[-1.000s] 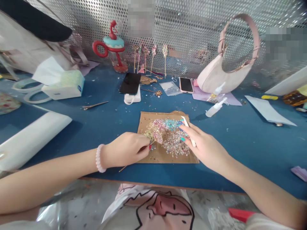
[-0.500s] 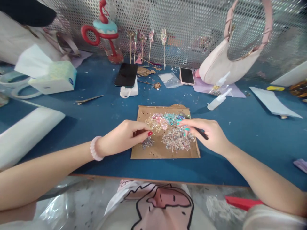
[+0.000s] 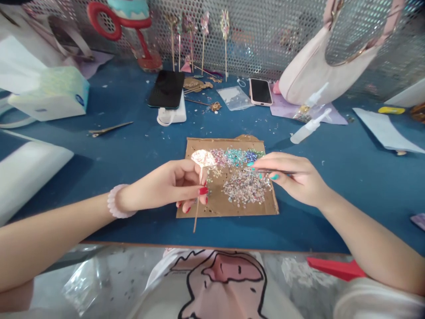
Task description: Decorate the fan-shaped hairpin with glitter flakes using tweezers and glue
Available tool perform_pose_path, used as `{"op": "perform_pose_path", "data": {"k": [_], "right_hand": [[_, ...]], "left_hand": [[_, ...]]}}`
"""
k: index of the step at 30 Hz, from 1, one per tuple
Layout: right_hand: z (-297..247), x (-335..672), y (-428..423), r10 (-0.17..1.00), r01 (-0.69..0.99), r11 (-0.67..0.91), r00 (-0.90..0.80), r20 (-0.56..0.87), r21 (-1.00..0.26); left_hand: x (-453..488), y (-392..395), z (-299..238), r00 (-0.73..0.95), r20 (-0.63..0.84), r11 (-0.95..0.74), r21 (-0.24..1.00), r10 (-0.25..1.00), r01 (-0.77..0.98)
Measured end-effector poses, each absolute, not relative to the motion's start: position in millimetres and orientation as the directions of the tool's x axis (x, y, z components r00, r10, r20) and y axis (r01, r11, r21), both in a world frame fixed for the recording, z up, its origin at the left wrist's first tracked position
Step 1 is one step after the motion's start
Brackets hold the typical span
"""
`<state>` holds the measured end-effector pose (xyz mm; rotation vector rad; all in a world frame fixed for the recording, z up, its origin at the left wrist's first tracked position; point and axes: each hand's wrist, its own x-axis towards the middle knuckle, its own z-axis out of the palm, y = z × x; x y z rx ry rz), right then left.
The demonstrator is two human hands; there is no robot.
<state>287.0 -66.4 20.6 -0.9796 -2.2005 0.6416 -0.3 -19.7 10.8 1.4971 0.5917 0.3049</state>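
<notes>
My left hand (image 3: 181,184) is closed, thumb and fingers pinching the thin stem of a hair stick (image 3: 202,158). Its shiny fan-shaped head points up and away from me, and the stem's lower end slants down past the cardboard's near edge. In my right hand (image 3: 299,177) a slim pair of dark tweezers (image 3: 277,171) lies level, tip toward the left, above the beads. Under both hands is a piece of cardboard (image 3: 229,210). On it are a large pile of mixed glittery beads (image 3: 247,188) and smaller pink, turquoise (image 3: 235,157) and blue (image 3: 252,155) heaps.
A glue bottle (image 3: 310,127) lies right of the cardboard, near a pink handbag (image 3: 315,66). Behind are a black phone (image 3: 166,89), another phone (image 3: 260,91) and a plastic bag (image 3: 235,97). Scissors (image 3: 111,129) and a tissue box (image 3: 53,95) lie left.
My left hand has turned and lifted, bringing the hair stick's fan head into view. The tweezers in my right hand now lie flatter. The whole view has shifted slightly.
</notes>
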Motion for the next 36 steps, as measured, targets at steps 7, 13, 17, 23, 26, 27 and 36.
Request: {"op": "perform_pose_path", "data": {"k": [7,13,17,23,26,27,36], "right_hand": [[25,290,-65,0.807,0.537,0.517,-0.565,0.172,-0.667],[24,288,-65,0.794,0.576,0.581,-0.556,0.245,-0.575],[22,285,-66,0.774,0.602,0.622,-0.568,0.279,-0.501],[19,281,-66,0.735,0.602,0.672,-0.612,0.292,-0.431],[18,280,-66,0.732,0.608,0.678,-0.609,0.304,-0.413],[18,279,-66,0.734,0.611,0.676,-0.606,0.307,-0.413],[17,280,-66,0.762,0.629,0.644,-0.58,0.288,-0.436]], "left_hand": [[1,-20,9,0.858,-0.21,0.144,0.977,0.469,0.16],[4,-21,11,0.864,-0.162,0.129,0.985,0.476,0.114],[4,-20,12,0.861,-0.152,0.106,0.988,0.486,0.114],[3,-20,10,0.858,-0.13,0.083,0.991,0.498,0.102],[3,-20,9,0.859,-0.143,0.084,0.99,0.492,0.117],[3,-20,9,0.859,-0.144,0.084,0.989,0.492,0.118],[2,-21,10,0.85,-0.148,0.073,0.989,0.506,0.128]]}}
